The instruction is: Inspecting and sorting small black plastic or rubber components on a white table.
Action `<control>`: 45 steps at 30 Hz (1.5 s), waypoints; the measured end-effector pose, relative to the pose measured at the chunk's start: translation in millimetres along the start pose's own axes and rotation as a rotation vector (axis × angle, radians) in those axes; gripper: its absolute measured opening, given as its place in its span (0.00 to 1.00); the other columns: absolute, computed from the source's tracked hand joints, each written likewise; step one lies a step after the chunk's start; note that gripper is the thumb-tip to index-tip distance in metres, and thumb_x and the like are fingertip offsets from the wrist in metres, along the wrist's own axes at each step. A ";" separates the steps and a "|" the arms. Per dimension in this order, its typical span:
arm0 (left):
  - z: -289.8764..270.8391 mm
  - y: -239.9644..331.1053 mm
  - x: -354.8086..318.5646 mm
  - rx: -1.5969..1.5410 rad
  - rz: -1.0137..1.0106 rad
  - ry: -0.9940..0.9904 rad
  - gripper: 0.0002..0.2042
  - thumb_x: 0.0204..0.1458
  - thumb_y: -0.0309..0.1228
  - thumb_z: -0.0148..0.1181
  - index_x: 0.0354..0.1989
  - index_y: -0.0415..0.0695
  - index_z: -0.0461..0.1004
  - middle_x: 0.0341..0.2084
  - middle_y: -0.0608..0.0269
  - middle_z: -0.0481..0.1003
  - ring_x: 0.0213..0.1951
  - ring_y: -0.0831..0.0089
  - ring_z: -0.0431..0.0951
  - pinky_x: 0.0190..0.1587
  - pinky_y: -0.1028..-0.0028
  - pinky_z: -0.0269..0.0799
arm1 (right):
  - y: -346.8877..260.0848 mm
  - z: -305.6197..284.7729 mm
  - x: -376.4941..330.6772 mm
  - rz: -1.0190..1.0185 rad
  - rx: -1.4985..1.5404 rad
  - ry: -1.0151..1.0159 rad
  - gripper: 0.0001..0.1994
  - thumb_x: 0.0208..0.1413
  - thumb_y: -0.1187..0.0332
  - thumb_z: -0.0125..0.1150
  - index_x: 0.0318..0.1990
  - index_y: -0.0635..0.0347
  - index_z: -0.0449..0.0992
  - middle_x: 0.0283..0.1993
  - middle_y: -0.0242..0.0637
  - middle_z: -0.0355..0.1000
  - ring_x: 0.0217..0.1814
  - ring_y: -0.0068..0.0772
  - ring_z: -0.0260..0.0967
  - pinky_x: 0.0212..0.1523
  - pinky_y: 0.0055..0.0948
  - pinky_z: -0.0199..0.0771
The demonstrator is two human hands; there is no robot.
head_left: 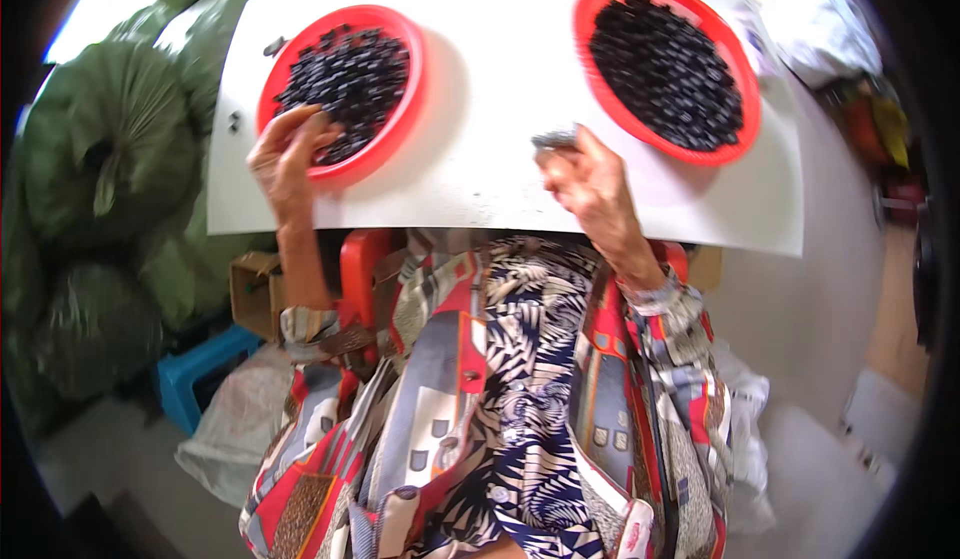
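My left hand (284,164) is at the near rim of the left red plastic basin (416,69), thumb and fingers bent together over its edge. Whatever lies between those fingertips, if anything, is too small to make out. Small shiny black pieces (345,79) fill that basin; their exact kind cannot be told. Over the white table (490,89), my right hand (592,187) is closed, with a small dark grey shiny piece (555,140) pinched at its fingertips. To its right stands another red basin (588,49), heaped with similar black pieces (665,74).
A few loose black pieces (274,47) lie left of the left basin. Large green sacks (110,149) are piled beyond the table's left side. A blue stool (195,379) and a cardboard box (255,289) stand below them. At the right is a white bag (822,29).
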State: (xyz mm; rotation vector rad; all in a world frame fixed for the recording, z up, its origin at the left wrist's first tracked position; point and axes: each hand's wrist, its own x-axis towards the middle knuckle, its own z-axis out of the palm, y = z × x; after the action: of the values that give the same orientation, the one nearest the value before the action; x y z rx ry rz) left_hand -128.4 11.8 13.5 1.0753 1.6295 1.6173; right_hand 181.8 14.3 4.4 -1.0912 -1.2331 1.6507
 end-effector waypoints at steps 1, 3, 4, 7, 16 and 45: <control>-15.6 16.3 -3.4 0.114 0.028 0.091 0.07 0.49 0.23 0.61 0.36 0.37 0.77 0.23 0.61 0.77 0.28 0.75 0.79 0.28 0.82 0.71 | -8.1 7.5 0.5 -0.035 -0.034 -0.053 0.07 0.54 0.69 0.55 0.35 0.64 0.67 0.24 0.29 0.67 0.25 0.18 0.60 0.25 0.21 0.60; -7.0 12.6 11.3 0.158 0.215 0.054 0.07 0.48 0.24 0.63 0.35 0.38 0.77 0.21 0.65 0.76 0.24 0.81 0.75 0.24 0.84 0.65 | -16.0 0.3 -11.4 -0.089 -0.100 0.014 0.08 0.54 0.69 0.57 0.34 0.65 0.67 0.24 0.33 0.70 0.25 0.20 0.62 0.26 0.23 0.62; -2.2 17.7 16.1 0.296 0.173 0.062 0.06 0.47 0.26 0.65 0.33 0.41 0.78 0.20 0.67 0.75 0.21 0.84 0.70 0.24 0.83 0.63 | -13.6 -1.1 -12.0 -0.092 -0.102 0.047 0.08 0.54 0.69 0.57 0.34 0.65 0.67 0.24 0.33 0.70 0.25 0.20 0.62 0.26 0.23 0.62; 12.7 31.0 25.2 0.797 0.319 0.060 0.06 0.44 0.27 0.65 0.31 0.41 0.79 0.22 0.67 0.75 0.25 0.83 0.70 0.28 0.79 0.65 | -4.1 -1.9 -7.1 -0.146 -0.090 0.019 0.09 0.54 0.69 0.57 0.34 0.67 0.67 0.25 0.38 0.71 0.25 0.21 0.64 0.26 0.24 0.64; 181.6 88.9 -1.3 0.358 0.480 -0.979 0.08 0.50 0.31 0.60 0.34 0.39 0.79 0.33 0.59 0.79 0.36 0.71 0.78 0.40 0.73 0.74 | 5.6 7.2 -13.7 -0.335 -0.359 0.005 0.13 0.53 0.68 0.56 0.32 0.69 0.61 0.20 0.52 0.65 0.23 0.55 0.65 0.26 0.43 0.62; 222.9 90.0 -12.4 -0.060 -0.059 -1.282 0.13 0.43 0.23 0.61 0.40 0.36 0.74 0.33 0.57 0.77 0.37 0.73 0.77 0.46 0.75 0.72 | -14.4 5.1 -10.5 -0.231 -0.465 -0.014 0.15 0.53 0.64 0.56 0.34 0.69 0.61 0.24 0.54 0.69 0.30 0.58 0.67 0.31 0.44 0.63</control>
State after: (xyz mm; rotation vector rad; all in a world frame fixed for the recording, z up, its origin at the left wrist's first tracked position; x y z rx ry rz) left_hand 81.3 107.6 83.0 1.5156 0.7018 0.5817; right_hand 181.7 6.2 21.1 -1.1545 -1.7365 1.2296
